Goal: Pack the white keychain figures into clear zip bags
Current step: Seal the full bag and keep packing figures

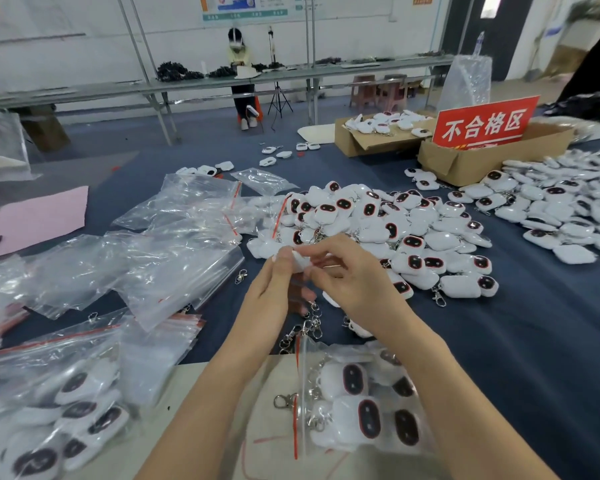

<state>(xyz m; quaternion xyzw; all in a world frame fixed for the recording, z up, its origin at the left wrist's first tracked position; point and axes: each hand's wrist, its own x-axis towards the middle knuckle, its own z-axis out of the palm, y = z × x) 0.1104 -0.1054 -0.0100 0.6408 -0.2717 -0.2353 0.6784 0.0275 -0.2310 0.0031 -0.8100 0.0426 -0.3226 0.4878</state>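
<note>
- At the bottom centre of the frame, a partly filled zip bag (354, 403) lies on the bench (534, 341), its red-striped mouth turned left toward the forearms, likely so more figures can go in; metal clasps poke out of the opening.
- At lower left, more filled zip bags (59, 420) sit stacked, apparently finished.
- Just above the open bag, in mid-frame, both hands meet over the bench. The left hand (274, 289) and the right hand (347, 271) are each closed, pinching one white keychain figure (300, 261) between fingertips; it is held up near the eyes, probably for checking or turning before bagging.
- Loose clasps (305, 327) hang or lie directly beneath the hands; whether they belong to the held figure I cannot tell.
- To the left of the hands, empty clear zip bags (174, 244) are heaped within easy reach of the left hand.
- Right behind the hands, the main pile of figures (395, 226) spreads across the centre, close enough for quick picking.
- At far right, a second heap (568, 202) lies mostly face down.
- Further back, cardboard boxes (465, 161) carry a red sign (482, 124); one holds more figures, seemingly set apart.
- At the top, a seated person (241, 74) works at another long table.
</note>
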